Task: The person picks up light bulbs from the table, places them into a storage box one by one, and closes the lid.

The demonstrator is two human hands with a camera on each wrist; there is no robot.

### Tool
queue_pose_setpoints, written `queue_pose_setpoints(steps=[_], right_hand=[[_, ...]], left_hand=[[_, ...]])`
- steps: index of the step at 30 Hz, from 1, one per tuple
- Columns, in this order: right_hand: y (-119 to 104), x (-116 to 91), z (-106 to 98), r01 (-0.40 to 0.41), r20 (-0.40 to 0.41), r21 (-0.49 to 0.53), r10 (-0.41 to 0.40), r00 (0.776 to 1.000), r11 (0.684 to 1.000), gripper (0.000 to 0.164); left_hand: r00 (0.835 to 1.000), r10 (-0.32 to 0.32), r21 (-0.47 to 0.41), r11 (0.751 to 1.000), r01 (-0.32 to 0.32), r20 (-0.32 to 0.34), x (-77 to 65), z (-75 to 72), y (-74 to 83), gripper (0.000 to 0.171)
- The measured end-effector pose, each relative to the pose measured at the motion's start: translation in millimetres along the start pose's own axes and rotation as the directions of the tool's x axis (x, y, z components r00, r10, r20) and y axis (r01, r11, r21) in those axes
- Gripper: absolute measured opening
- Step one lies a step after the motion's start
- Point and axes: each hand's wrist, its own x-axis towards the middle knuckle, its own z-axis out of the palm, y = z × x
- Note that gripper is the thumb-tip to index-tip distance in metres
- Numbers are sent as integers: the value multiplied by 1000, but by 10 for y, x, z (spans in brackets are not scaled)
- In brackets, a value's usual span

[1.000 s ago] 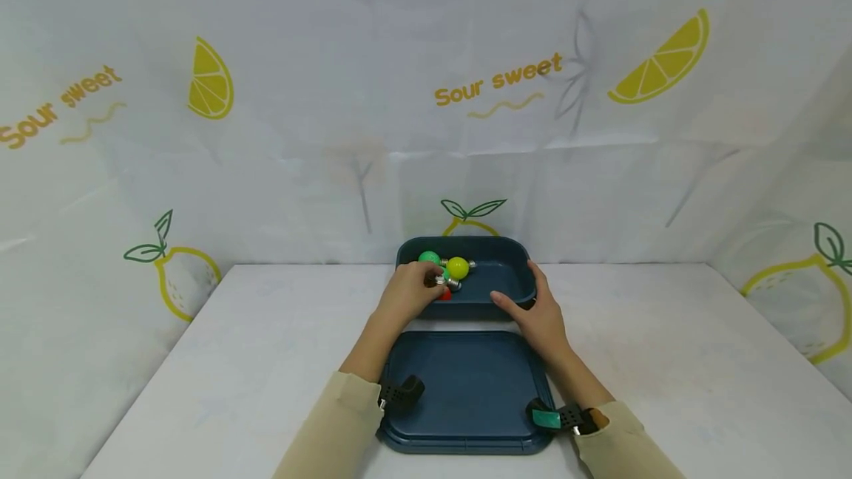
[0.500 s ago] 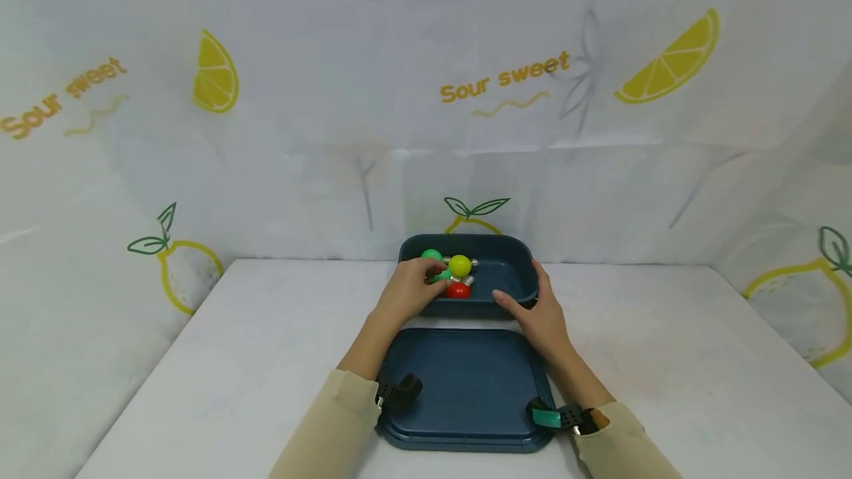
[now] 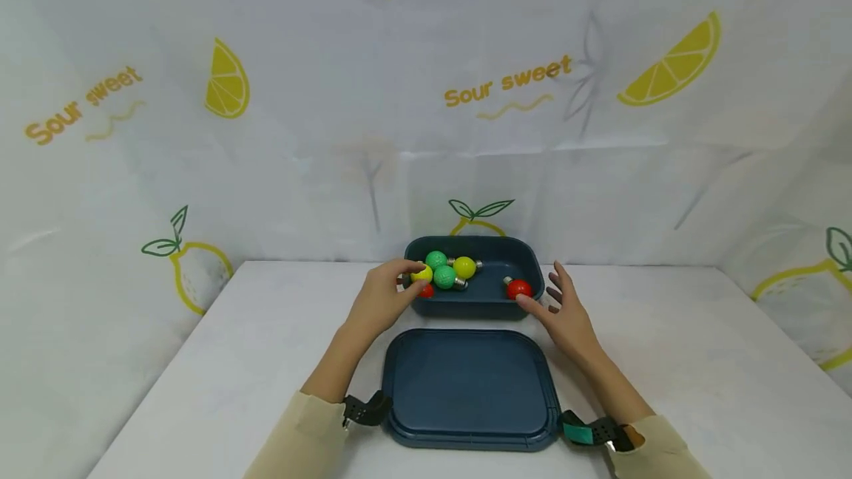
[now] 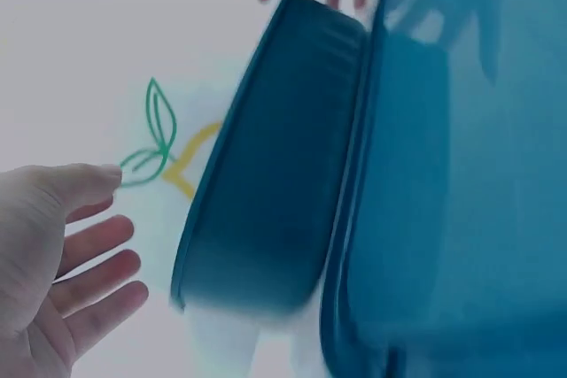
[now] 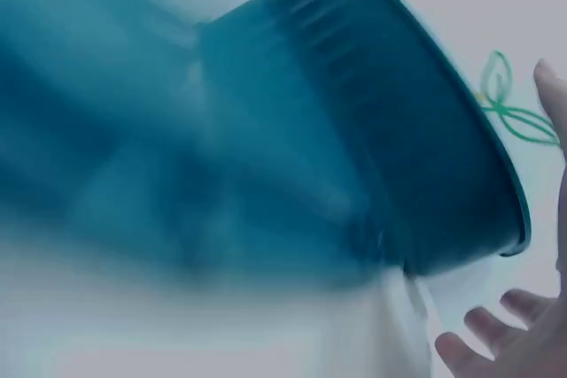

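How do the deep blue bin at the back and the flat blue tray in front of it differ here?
The bin has tall walls; the tray is shallow with a low rim. The bin holds coloured bulbs, among them a red bulb on its right side; the tray holds nothing. The left hand is at the bin's left edge and the right hand beside its right corner; neither touches the tray. Both are dark blue, with rounded corners.

sleeves: beige, long, on both arms
left wrist strap (image 3: pixel 362 410): black, perforated band
right wrist strap (image 3: pixel 592 432): black band with a teal patch
hands: bare
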Motion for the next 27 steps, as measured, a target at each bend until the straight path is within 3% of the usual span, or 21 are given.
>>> queue_pose_setpoints(steps=[6, 11, 15, 21, 27], right_hand=[[25, -217, -111, 53, 62, -112, -46, 997, 992, 105], [110, -445, -154, 52, 124, -119, -38, 992, 992, 102], [181, -583, -168, 129, 127, -118, -114, 985, 985, 101], [297, -733, -169, 325, 137, -197, -302, 943, 925, 106], [400, -775, -188, 423, 196, -216, -385, 902, 880, 112]], left_hand=[[999, -26, 39, 999, 28, -44, -292, -181, -197, 33], [991, -125, -84, 988, 129, 48, -542, -243, -326, 48], [980, -167, -164, 969, 182, 105, -685, -256, -397, 57], [973, -173, -160, 967, 197, 151, -882, -246, -518, 64], [955, -194, -121, 967, 225, 225, -1032, -202, -676, 76]])
